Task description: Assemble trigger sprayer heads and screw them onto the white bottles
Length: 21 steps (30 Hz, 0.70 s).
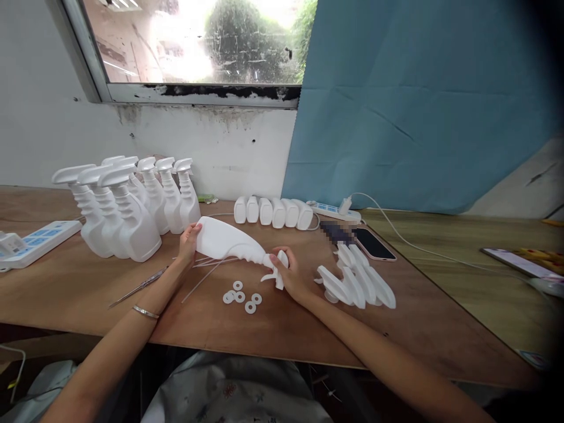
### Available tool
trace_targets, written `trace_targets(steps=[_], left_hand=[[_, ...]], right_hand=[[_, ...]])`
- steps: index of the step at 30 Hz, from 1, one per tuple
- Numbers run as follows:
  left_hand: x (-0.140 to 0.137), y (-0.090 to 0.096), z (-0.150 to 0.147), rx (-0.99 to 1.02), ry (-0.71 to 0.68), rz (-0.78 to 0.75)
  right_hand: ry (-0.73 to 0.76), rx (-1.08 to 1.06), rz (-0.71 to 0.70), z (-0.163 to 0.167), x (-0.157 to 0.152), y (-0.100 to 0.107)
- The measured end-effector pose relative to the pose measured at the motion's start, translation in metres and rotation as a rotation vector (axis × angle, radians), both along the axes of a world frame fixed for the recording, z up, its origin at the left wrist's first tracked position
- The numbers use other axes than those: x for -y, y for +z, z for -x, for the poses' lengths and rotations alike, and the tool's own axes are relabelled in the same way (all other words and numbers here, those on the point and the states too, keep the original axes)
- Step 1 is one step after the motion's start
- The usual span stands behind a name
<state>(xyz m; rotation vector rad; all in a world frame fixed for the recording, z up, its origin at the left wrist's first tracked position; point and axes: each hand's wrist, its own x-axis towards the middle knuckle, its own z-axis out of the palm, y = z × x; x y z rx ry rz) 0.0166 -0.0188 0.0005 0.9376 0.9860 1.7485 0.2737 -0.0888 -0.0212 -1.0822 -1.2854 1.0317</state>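
1. The white bottle (227, 237), a container with opaque walls, is held slanting above the middle of the table, neck toward the right; what is inside cannot be told.
2. The left hand (189, 242) pinches its wide base end between thumb and fingers.
3. The right hand (285, 270) has its fingers closed around a white spray head (280, 271) at the bottle's neck; whether the 2 are screwed together cannot be told.
4. At left, a group of spray bottles (140, 230) stands upright with heads fitted; their walls hide any contents.
5. Behind the held bottle, 6 more bottles (278, 213) lie in a row, flat ends facing the person.
6. Loose spray heads (356, 279) lie together right of the right hand, near a phone (374, 244).
7. White rings (250, 307) lie below the bottle; thin tubes (203, 279) lie beside them.
8. Brown tabletop (264, 335) stretches from the rings to the near edge, and both forearms cross that edge.
9. A slim metal tool (138, 287) lies just beside the left forearm, limiting room there.
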Motion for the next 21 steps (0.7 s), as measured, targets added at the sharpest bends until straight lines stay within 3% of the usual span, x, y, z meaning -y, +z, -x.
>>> trace_targets(steps=[4, 10, 17, 21], left_hand=[[-0.0009, -0.0002, 0.0014, 0.002, 0.008, -0.002], [-0.0021, -0.0012, 0.0042, 0.000, 0.028, 0.001], [-0.0019, -0.0019, 0.0010, -0.005, 0.003, -0.011], [-0.0028, -0.0021, 0.0027, -0.006, 0.013, -0.009]], right_hand=[[0.091, -0.012, 0.057, -0.0005, -0.0016, 0.0001], [0.064, 0.139, -0.086, -0.0029, 0.0026, 0.0042], [0.080, -0.042, 0.138, 0.0010, -0.0014, 0.0026], [0.097, -0.043, 0.132, 0.0001, -0.0013, 0.0040]])
